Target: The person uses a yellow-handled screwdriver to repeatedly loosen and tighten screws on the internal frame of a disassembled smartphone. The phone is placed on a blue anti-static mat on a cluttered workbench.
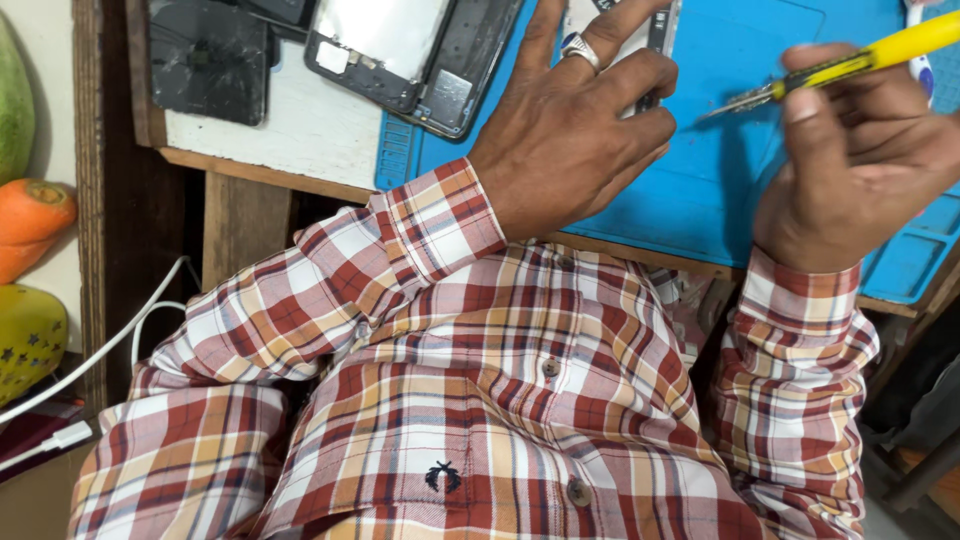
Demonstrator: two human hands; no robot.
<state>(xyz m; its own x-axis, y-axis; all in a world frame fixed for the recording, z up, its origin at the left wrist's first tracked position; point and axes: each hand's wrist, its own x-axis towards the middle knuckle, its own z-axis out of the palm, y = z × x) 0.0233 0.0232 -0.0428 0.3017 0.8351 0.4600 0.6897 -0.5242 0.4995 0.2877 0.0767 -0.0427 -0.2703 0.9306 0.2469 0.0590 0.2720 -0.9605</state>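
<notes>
Right hand grip closed on yellow-handled screwdriver (thin metal tip), left hand fingers pinning phone part, blue mat

My counter has a white top with a wooden front edge. A blue work mat covers its right part and reaches the near edge. An opened phone lies partly on the mat's left edge, partly on the white top. A dark cracked phone lies further left, on the bare white surface
</notes>
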